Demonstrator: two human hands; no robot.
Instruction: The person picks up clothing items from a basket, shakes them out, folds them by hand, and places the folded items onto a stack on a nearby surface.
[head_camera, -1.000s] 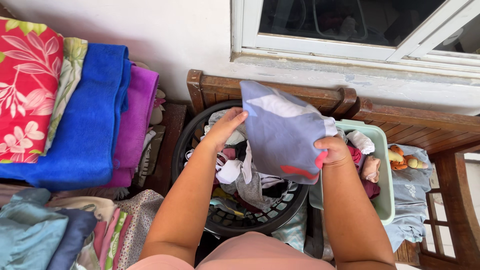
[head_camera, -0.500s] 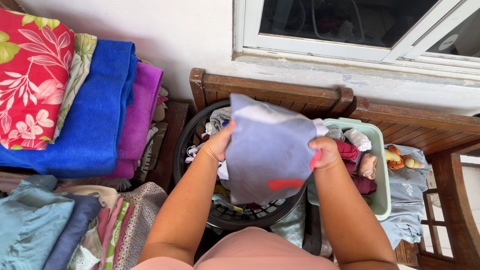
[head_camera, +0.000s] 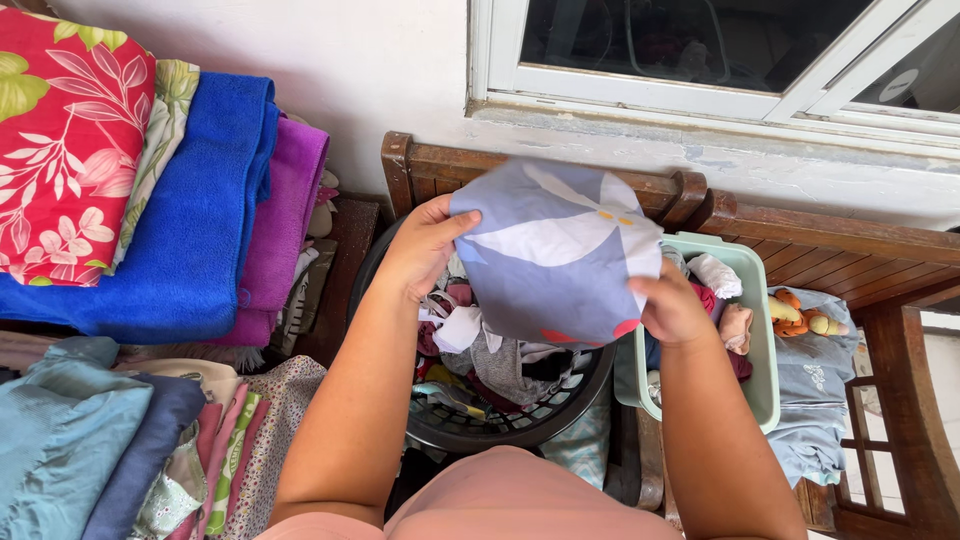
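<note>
Grey-blue cloth (head_camera: 555, 255) w/ white patch, held up over black laundry basket (head_camera: 500, 425). Left hand (head_camera: 420, 245) grips its top-left edge, right hand (head_camera: 672, 310) pinches lower-right corner. Basket full of mixed clothes; pale green tub (head_camera: 765, 340) just right of it, on wooden bench (head_camera: 800, 240). Blue towel (head_camera: 190, 210) hangs at left.

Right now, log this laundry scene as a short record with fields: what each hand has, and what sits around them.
left hand: grips the left edge of the grey-blue cloth
right hand: grips the cloth's lower right edge
cloth: held up, over the black basket
black basket: round, full of mixed clothes
green tub: right of basket, holds small garments
soft toy: orange, right of tub
blue towel: draped at left, beside purple towel
</note>
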